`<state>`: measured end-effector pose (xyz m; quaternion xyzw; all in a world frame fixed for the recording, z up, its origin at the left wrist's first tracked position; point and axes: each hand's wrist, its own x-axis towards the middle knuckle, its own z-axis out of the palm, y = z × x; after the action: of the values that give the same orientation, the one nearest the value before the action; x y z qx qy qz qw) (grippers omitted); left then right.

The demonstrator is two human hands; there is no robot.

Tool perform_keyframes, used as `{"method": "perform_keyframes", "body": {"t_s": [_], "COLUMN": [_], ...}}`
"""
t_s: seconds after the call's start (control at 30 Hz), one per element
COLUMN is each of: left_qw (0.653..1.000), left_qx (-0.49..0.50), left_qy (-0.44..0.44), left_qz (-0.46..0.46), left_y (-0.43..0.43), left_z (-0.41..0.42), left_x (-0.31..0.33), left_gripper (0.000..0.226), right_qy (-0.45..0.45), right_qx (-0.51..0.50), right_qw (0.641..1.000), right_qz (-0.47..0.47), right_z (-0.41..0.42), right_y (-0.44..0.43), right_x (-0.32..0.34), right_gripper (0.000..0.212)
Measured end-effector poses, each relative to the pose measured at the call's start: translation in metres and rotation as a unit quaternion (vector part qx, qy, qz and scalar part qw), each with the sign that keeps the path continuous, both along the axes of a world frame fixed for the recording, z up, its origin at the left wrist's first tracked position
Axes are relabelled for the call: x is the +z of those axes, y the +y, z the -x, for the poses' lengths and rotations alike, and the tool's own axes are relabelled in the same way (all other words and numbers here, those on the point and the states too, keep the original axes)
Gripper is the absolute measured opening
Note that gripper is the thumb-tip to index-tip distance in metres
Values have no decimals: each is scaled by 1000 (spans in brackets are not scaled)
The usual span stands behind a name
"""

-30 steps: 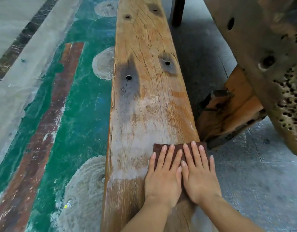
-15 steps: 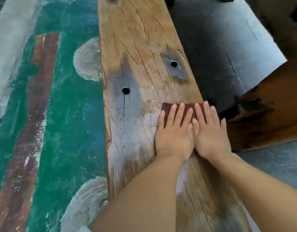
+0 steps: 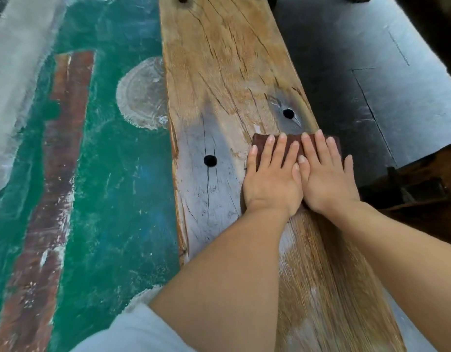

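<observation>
A long weathered wooden plank (image 3: pixel 227 72) runs away from me, with two dark bolt holes and grey stains across its middle. A dark brown sheet of sandpaper (image 3: pixel 295 143) lies flat on its right half, just below the right hole. My left hand (image 3: pixel 271 179) and my right hand (image 3: pixel 326 179) lie side by side on the sheet with straight fingers, pressing it down onto the wood. Only the far edge of the sheet shows past my fingertips. The right edge of the sheet reaches the plank's right edge.
To the left lies a green painted floor (image 3: pixel 105 199) with a brown stripe (image 3: pixel 54 174) and pale circular marks. On the right lies a grey concrete floor (image 3: pixel 384 85), and a dark brown wooden piece (image 3: pixel 422 194) stands close to the plank's right edge.
Both hands have pushed the sandpaper forward along the plank, from the pale worn patch up to the two bolt holes. My arms are stretched further out.
</observation>
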<state>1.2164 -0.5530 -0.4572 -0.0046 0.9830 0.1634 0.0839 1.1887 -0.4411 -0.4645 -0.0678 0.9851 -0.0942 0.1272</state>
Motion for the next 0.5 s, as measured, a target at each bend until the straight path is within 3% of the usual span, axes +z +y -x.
{"method": "perform_keyframes", "body": {"t_s": [0.5], "left_qw": [997], "left_qx": [68], "left_qy": [2], "left_qz": [19], "left_y": [-49], "left_z": [-91], "left_x": [5], "left_gripper": [51], "right_qy": [29], "right_qx": [67], "right_qw": [997], "right_qz": [-6], "right_z": [-77], "right_y": [-53], "right_x": [6], "right_gripper": [53]}}
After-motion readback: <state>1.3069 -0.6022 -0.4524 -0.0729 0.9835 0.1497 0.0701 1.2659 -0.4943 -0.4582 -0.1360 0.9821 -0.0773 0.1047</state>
